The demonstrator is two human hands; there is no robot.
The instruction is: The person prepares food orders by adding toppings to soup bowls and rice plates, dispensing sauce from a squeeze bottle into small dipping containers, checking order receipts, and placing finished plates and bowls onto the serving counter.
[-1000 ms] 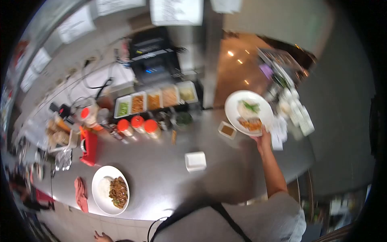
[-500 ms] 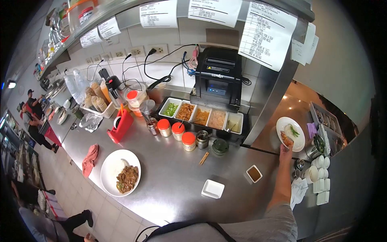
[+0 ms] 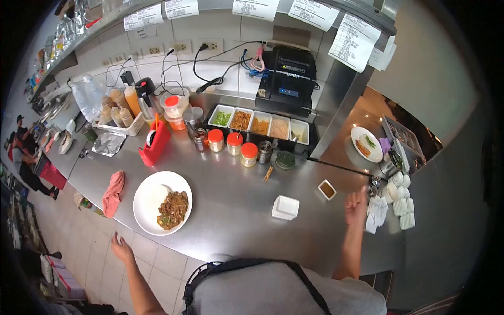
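Observation:
My left hand (image 3: 123,249) is empty, its fingers apart, just off the counter's front edge. Closest to it stands a round white plate (image 3: 146,221) holding white rice (image 3: 156,198) and brown meat in sauce (image 3: 172,210). My right hand (image 3: 356,206) hovers over the counter's right side, empty, fingers loosely bent and somewhat apart. Beside it sits a small white dish of brown sauce (image 3: 327,190). Farther off, on the pass, rests a white plate (image 3: 374,155) with rice, green stalks and orange-brown food. Small white rectangular dishes (image 3: 285,208), apparently stacked, stand between my hands.
Red-lidded jars (image 3: 234,144) line the counter below a topping tray (image 3: 261,126) and a black printer (image 3: 286,79). A red holder (image 3: 155,146) and pink cloth (image 3: 113,194) are at left. White cups (image 3: 403,197) and papers (image 3: 376,212) lie right. Other people work far left.
My right hand has let go of the plate on the pass and drawn back toward me. My left hand has come into view near the rice plate. The camera view has shifted.

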